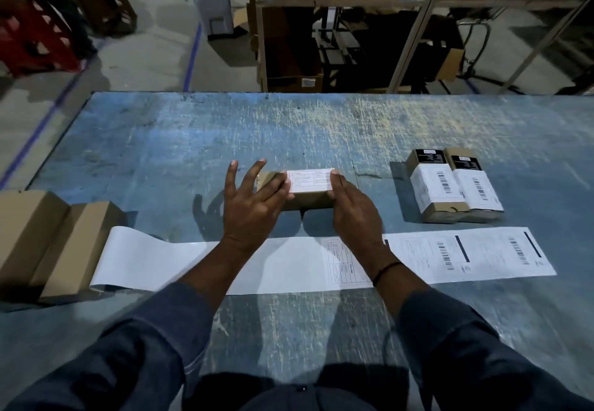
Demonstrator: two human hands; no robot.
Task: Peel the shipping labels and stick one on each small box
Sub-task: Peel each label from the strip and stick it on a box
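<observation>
Box being worked: a small brown box (308, 201) sits at the middle of the worktop (193, 140), broadside to the person so that each hand can take one end.
Label: a white shipping label (310, 180) lies on the box's top face.
Left hand: the left hand (254, 208) is spread wide, two fingers lifted clear and the others flat over the label's left end, apparently smoothing it down.
Right hand: the right hand (353, 218) braces the box's right end with its fingers together (the thumb is hidden, so whether it grips cannot be told).
Label strip: the label strip (466, 254) runs between box and near edge, printed labels left at its right end.
Finished: two labelled boxes (453, 189) stand side by side toward the right edge, out of the way.
Waiting: plain boxes (48, 243) rest at the left edge, touching the strip's curled end.
</observation>
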